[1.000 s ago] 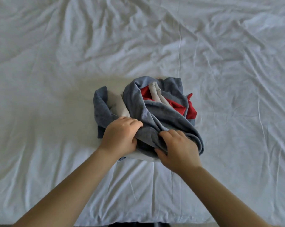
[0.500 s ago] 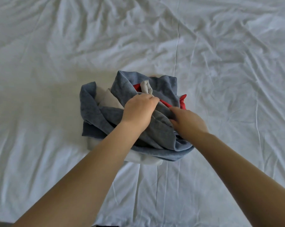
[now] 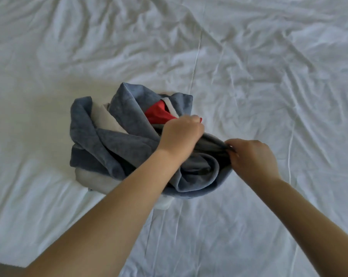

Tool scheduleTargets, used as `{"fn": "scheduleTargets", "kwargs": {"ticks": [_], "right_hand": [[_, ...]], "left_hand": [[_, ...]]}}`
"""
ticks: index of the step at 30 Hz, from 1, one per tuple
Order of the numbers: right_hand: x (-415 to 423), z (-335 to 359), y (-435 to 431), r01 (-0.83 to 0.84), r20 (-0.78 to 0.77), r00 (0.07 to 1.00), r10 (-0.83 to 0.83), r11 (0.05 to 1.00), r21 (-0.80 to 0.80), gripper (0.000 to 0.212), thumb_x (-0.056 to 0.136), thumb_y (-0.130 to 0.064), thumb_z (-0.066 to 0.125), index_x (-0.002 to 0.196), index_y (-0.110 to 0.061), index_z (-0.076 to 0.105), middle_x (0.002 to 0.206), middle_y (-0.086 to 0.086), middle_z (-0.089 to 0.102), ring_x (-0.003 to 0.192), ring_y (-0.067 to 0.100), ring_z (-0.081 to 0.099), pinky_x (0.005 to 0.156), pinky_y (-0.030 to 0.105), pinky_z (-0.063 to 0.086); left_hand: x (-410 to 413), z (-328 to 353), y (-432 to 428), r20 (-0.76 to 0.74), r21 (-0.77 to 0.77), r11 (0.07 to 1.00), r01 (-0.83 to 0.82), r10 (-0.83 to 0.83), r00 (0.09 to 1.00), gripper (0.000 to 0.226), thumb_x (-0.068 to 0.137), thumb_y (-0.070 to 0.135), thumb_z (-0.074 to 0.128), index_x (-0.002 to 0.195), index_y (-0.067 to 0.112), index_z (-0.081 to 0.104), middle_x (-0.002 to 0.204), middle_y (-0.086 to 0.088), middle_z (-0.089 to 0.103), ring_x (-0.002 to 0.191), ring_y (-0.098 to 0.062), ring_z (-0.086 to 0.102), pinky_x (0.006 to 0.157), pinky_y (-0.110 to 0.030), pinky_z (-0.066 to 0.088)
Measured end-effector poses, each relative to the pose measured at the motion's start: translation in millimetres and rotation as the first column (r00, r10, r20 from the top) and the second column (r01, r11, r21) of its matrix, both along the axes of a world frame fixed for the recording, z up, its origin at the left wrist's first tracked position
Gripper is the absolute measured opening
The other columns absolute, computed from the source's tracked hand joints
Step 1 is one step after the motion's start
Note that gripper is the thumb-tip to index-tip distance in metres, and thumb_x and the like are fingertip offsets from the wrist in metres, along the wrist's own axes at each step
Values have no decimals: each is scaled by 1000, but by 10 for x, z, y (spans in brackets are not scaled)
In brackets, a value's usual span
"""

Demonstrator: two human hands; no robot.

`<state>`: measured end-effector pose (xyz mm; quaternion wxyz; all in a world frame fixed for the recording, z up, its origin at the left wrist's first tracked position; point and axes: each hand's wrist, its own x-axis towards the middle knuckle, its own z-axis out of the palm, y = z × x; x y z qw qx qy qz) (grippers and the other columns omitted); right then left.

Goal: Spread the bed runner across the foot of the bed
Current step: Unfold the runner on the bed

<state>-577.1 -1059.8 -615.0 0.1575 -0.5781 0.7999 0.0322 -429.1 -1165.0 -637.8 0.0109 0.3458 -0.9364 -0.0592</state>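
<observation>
Both our bare forearms reached forward. Our left hand (image 3: pixel 181 134) was curled into a fist, knuckles up; our right hand (image 3: pixel 253 156) was closed in a pinch, just beside it.

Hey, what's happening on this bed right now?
A person is working on a bunched-up bed runner, blue-grey with white and red showing in its folds, which sits in a heap on the wrinkled white sheet. The left hand has a closed grip on fabric at the top of the heap, and the right hand pinches a fold at its right side. A short stretch of cloth is pulled between the hands. The runner is not yet spread out.
</observation>
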Motion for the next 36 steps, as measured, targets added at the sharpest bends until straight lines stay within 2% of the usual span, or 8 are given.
{"fn": "scheduleTargets", "kwargs": {"ticks": [5,9,12,17,21,26,30,36], "right_hand": [[-416,0,471,160,-31,987,-159,986,37,16,85,-18,51,83,-21,66,73,6,65,70,32,59,54,30,37],[-463,-51,473,142,27,988,-149,973,180,20,85,-23,52,98,-29,66,89,-2,69,86,24,63,62,28,41],[-434,29,263,143,164,974,-158,985,98,35,79,-35,58,114,-35,61,101,-11,68,95,16,64,74,30,50],[-167,-52,-277,-38,232,971,51,997,-61,44,86,-44,56,127,-29,53,114,-4,63,100,20,61,79,36,52],[143,-250,-559,-186,245,952,182,983,-7,31,88,-32,56,117,-23,56,101,0,62,91,25,62,71,36,51],[139,-423,-563,-211,143,967,210,977,-9,16,89,-13,54,101,-18,63,82,3,57,78,26,59,64,32,45],[-139,-352,-425,-203,108,972,208,978,-57,23,89,-9,49,102,-21,64,84,4,63,79,27,61,62,32,46],[-798,-132,0,-85,59,994,86,996,-30,24,89,-17,46,101,-29,64,89,2,67,81,28,61,63,31,44]], "left_hand": [[-589,68,419,17,109,990,92,-94,995,17,89,3,49,96,11,63,101,-6,56,93,-27,54,58,-33,31],[-613,38,434,-21,106,990,89,-88,996,13,86,5,52,89,11,62,94,-5,56,89,-27,54,58,-34,28],[-434,18,271,-106,93,995,35,-25,994,13,77,16,62,89,13,66,87,-2,60,82,-26,58,57,-35,41],[37,20,-96,-13,118,989,-95,97,995,41,71,28,60,112,25,61,111,5,61,102,-21,57,81,-36,50],[178,-56,-186,129,91,982,-164,152,980,19,83,18,55,100,20,64,101,1,63,91,-22,59,67,-34,47],[18,-91,-171,199,69,979,-193,176,964,21,91,9,48,96,19,66,77,2,57,69,-18,52,58,-30,38],[-187,-66,-117,136,69,989,-132,122,983,21,91,10,50,100,21,66,80,0,62,67,-18,55,61,-32,49],[-859,-7,165,-7,114,994,4,-3,1000,22,92,19,50,107,24,65,90,-2,67,80,-23,62,65,-30,43]]}}
